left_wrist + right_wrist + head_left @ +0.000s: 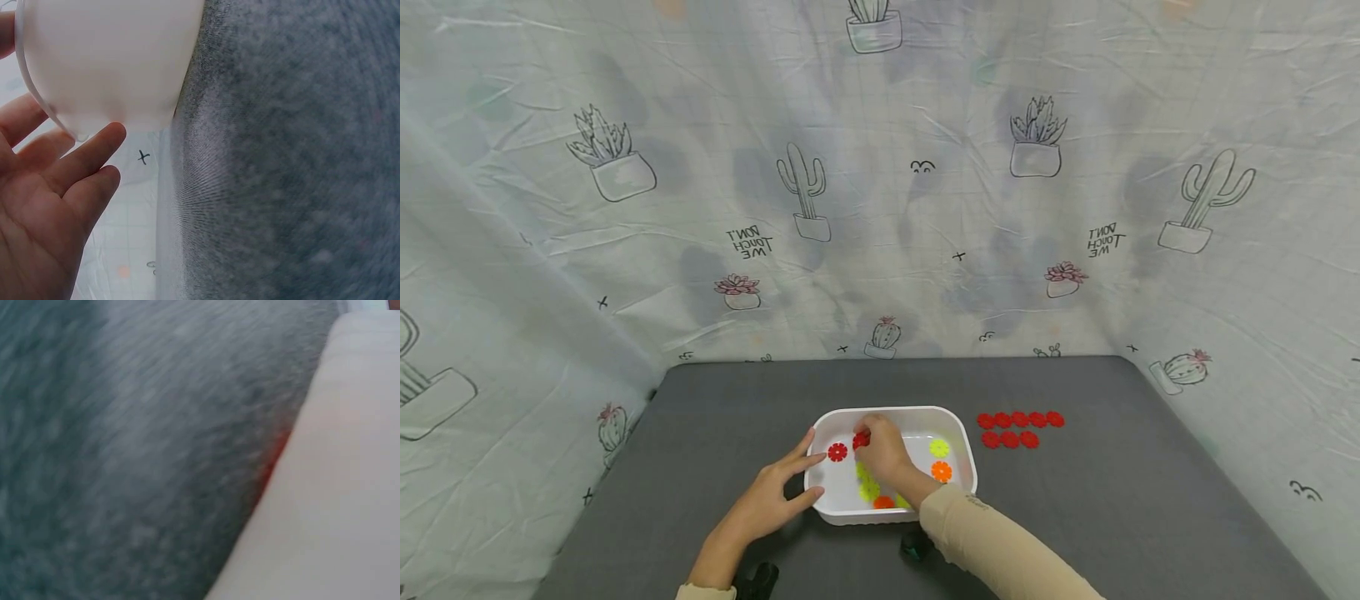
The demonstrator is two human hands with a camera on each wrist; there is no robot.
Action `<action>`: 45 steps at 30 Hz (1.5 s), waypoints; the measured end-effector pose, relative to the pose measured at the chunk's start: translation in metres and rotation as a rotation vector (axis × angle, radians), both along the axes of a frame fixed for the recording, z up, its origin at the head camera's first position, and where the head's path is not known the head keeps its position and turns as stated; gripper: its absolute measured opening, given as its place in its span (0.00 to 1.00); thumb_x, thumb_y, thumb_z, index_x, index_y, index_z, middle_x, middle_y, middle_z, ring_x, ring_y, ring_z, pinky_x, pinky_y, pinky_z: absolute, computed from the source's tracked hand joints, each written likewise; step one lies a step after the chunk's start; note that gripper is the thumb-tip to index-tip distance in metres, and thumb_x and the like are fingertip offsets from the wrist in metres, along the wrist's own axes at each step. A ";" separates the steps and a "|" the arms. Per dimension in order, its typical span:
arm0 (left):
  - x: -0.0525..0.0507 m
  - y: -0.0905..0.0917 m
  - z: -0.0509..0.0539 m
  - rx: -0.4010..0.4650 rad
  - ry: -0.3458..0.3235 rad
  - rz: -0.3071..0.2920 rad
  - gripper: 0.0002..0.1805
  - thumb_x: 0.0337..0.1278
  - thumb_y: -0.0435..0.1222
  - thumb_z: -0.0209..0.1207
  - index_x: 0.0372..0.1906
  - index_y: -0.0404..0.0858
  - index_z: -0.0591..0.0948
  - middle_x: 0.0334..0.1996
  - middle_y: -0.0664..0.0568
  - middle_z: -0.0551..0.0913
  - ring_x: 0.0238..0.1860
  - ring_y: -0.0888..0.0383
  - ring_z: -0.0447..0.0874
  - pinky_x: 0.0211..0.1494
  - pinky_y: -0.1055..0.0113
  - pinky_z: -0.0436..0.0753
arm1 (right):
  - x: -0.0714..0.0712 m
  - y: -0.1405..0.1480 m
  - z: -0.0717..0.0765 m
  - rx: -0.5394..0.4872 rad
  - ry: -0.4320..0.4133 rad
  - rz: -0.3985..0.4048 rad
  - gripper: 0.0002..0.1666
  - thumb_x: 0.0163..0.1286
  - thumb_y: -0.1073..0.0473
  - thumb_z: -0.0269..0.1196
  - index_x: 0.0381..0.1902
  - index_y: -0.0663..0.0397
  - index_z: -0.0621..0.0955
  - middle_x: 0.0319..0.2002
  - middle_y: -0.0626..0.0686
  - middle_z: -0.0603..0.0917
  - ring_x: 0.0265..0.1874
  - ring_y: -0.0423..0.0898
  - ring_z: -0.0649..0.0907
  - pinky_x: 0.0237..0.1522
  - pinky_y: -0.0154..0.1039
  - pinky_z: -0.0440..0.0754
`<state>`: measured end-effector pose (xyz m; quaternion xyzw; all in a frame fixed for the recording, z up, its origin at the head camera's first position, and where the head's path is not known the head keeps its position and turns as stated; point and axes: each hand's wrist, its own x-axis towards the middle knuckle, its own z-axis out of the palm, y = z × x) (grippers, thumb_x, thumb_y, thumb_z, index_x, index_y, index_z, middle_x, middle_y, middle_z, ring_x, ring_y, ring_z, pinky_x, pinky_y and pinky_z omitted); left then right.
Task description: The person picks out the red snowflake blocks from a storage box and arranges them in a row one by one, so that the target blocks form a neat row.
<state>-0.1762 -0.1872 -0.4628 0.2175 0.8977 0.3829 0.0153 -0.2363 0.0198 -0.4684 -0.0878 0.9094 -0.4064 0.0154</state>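
A white plastic tray [842, 497] holds flower-shaped plastic discs in red, yellow-green and orange. My right hand [886, 454] reaches into it and pinches a red flower disc [859, 439]; its fingertips partly cover the disc. Left of that lies another red disc [837, 452]. Yellow-green discs [868, 487] overlap below my right hand, near an orange disc [883, 502]. My left hand [763, 502] rests at the tray's left end with fingers extended, some over the rim and others along the outer wall [112, 62]. The right wrist view shows the tray's outside wall [337, 462], without the hand.
Several red discs [1018, 420] lie in two rows on the grey table [1075, 500], right of the tray. Inside its right end are a yellow-green disc [939, 448] and an orange one [942, 472]. A patterned curtain [925, 208] hangs behind the table.
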 end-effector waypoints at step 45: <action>-0.001 0.000 0.000 0.010 -0.037 0.004 0.29 0.57 0.47 0.61 0.63 0.41 0.74 0.74 0.49 0.55 0.71 0.46 0.59 0.66 0.41 0.65 | 0.028 0.200 0.013 -0.661 0.016 -0.235 0.28 0.61 0.67 0.65 0.58 0.73 0.72 0.38 0.38 0.83 0.38 0.32 0.80 0.38 0.25 0.80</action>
